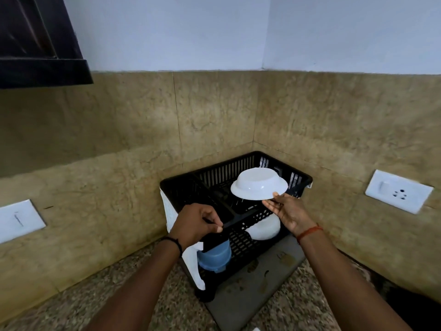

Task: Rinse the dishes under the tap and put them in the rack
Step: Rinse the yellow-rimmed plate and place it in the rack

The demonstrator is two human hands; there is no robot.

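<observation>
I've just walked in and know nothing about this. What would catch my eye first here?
Most striking is the white bowl, upside down, held by its rim in the right hand over the top tier of a black dish rack set in the corner of the counter. The left hand grips the rack's front edge. In the lower tier sit a blue container and another white dish.

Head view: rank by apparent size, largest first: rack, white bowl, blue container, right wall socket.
1. rack
2. white bowl
3. right wall socket, though it looks close to the bowl, so unsure
4. blue container, partly hidden by the rack, so its true extent is unclear
</observation>
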